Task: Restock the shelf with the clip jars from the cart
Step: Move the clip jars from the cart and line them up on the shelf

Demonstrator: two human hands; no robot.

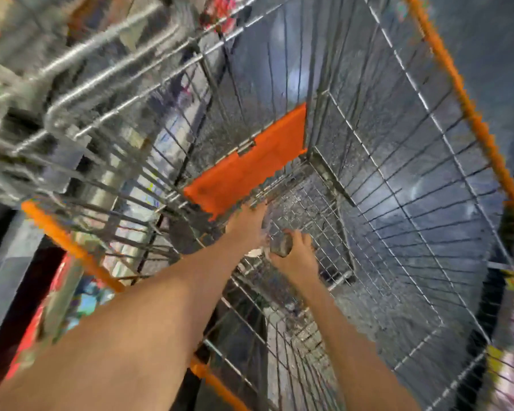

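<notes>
Left hand: the left hand [247, 222] reaches deep into the cart, fingers stretched towards a blurred clear thing just beside it; whether it has hold of anything I cannot tell.
Right hand: the right hand [297, 253] has its fingers curled round a small dark-filled clip jar [281, 247], held at the fingertips.
Hands counted: two, both bare-armed, close together low in the basket.
Jars counted: one is plain, in the right hand; the blur between the hands may be another, too smeared to say.
Jar position: between the two hands, above the wire floor.
Cart: one wire cart [404, 149] with orange rims.
Flap: one orange flap [246, 167] just beyond the left hand.
</notes>
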